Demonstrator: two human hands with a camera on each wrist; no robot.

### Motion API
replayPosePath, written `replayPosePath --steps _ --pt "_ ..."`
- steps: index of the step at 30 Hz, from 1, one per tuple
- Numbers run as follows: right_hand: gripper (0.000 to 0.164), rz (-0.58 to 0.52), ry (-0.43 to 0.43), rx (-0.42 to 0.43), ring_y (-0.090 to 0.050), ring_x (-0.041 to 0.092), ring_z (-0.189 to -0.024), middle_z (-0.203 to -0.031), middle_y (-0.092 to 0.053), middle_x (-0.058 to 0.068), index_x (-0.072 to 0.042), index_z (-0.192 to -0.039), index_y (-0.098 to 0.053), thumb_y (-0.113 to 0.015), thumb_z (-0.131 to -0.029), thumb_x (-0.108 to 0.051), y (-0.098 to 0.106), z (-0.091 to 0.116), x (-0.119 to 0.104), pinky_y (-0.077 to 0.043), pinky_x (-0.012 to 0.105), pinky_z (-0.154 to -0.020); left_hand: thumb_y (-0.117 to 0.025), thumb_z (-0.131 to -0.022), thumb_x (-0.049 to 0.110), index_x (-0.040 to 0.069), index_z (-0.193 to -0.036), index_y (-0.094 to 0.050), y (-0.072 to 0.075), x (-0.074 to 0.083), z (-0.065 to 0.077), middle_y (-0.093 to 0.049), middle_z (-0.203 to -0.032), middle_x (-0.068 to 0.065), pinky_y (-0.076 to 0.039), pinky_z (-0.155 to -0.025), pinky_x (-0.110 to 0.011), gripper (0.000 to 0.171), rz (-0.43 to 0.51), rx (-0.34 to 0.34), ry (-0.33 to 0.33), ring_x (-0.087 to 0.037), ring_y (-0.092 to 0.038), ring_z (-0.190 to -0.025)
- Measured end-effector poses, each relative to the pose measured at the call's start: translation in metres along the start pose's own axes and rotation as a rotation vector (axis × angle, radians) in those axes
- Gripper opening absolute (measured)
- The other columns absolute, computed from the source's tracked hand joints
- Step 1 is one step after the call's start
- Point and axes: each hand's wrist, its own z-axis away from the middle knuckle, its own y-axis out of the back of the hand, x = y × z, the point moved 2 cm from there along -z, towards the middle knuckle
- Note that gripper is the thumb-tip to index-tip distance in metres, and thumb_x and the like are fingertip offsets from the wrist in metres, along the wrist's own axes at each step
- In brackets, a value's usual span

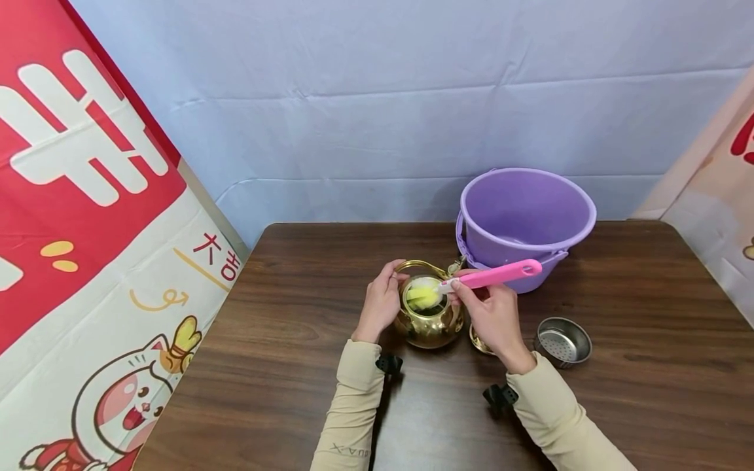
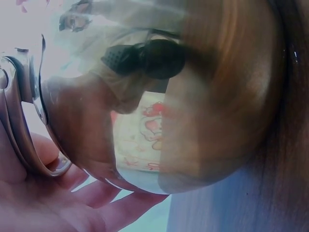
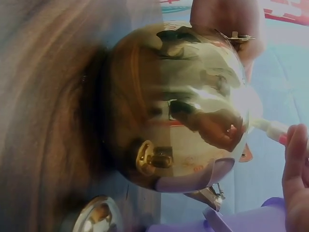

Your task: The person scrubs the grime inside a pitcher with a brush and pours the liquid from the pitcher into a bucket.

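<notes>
A shiny gold kettle (image 1: pixel 429 332) stands lidless on the table, its handle (image 1: pixel 419 264) up. My left hand (image 1: pixel 379 302) grips it at the left, by the handle's base; in the left wrist view the fingers (image 2: pixel 99 193) reach round behind the body. My right hand (image 1: pixel 493 315) holds a pink-handled brush (image 1: pixel 501 273) over the kettle's mouth. The brush's yellow-and-white head (image 1: pixel 423 296) is at the opening, partly inside. A gold lid (image 1: pixel 480 341) lies by the kettle, partly hidden under the right hand; it also shows in the right wrist view (image 3: pixel 100 217).
Behind the right hand stands a purple bucket (image 1: pixel 530 245) with its handle hanging down. A round steel strainer (image 1: pixel 563 342) with a perforated bottom sits to the right of the right wrist. The dark wooden table (image 1: pixel 283 340) meets a pale blue cloth backdrop (image 1: pixel 353 144).
</notes>
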Motion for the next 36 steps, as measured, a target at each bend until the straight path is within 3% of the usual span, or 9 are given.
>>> replayPosePath --steps 4,11,18,30,36 --pt "0.020 -0.005 -0.029 -0.024 -0.067 0.009 -0.065 -0.085 -0.070 0.027 0.009 -0.108 -0.066 -0.063 -0.089 0.002 -0.001 -0.005 0.002 -0.056 0.030 -0.060 -0.030 -0.105 0.014 0.018 -0.135 -0.053 -0.001 0.000 -0.001 -0.071 -0.114 -0.006 -0.045 -0.085 -0.035 0.038 0.010 0.005 0.008 -0.023 -0.062 -0.111" --pt "0.023 -0.039 -0.058 -0.008 -0.064 0.005 -0.062 -0.082 -0.070 0.021 0.004 -0.109 -0.066 -0.065 -0.092 -0.012 -0.005 -0.018 0.036 -0.056 0.030 -0.057 -0.031 -0.105 0.013 0.017 -0.134 -0.054 -0.001 0.002 -0.001 -0.071 -0.113 -0.006 -0.046 -0.094 -0.040 0.037 0.040 0.011 0.018 -0.023 -0.061 -0.117" --pt "0.022 0.001 -0.050 0.017 -0.063 0.015 -0.055 -0.073 -0.068 0.017 0.000 -0.108 -0.066 -0.066 -0.092 -0.015 -0.009 -0.024 0.035 -0.051 0.028 -0.049 -0.031 -0.104 0.012 0.018 -0.132 -0.055 -0.001 0.004 -0.002 -0.071 -0.112 -0.007 -0.045 -0.099 -0.041 0.037 0.047 0.023 0.024 -0.023 -0.061 -0.116" --pt "0.021 0.014 -0.090 -0.023 -0.060 0.006 -0.058 -0.082 -0.068 0.026 0.006 -0.107 -0.061 -0.065 -0.091 -0.007 -0.017 -0.033 0.022 -0.049 0.019 -0.050 -0.031 -0.104 0.012 0.017 -0.130 -0.056 -0.003 0.004 -0.001 -0.071 -0.111 -0.007 -0.045 -0.096 -0.041 0.036 0.056 0.046 0.034 -0.024 -0.062 -0.114" --pt "0.021 0.106 -0.053 -0.062 -0.059 0.009 -0.056 -0.076 -0.068 0.020 0.000 -0.104 -0.064 -0.065 -0.092 -0.017 -0.018 -0.038 0.027 -0.044 0.020 -0.045 -0.031 -0.105 0.014 0.018 -0.130 -0.056 -0.004 0.003 0.000 -0.072 -0.111 -0.007 -0.046 -0.094 -0.039 0.036 0.051 0.050 0.045 -0.024 -0.061 -0.114"
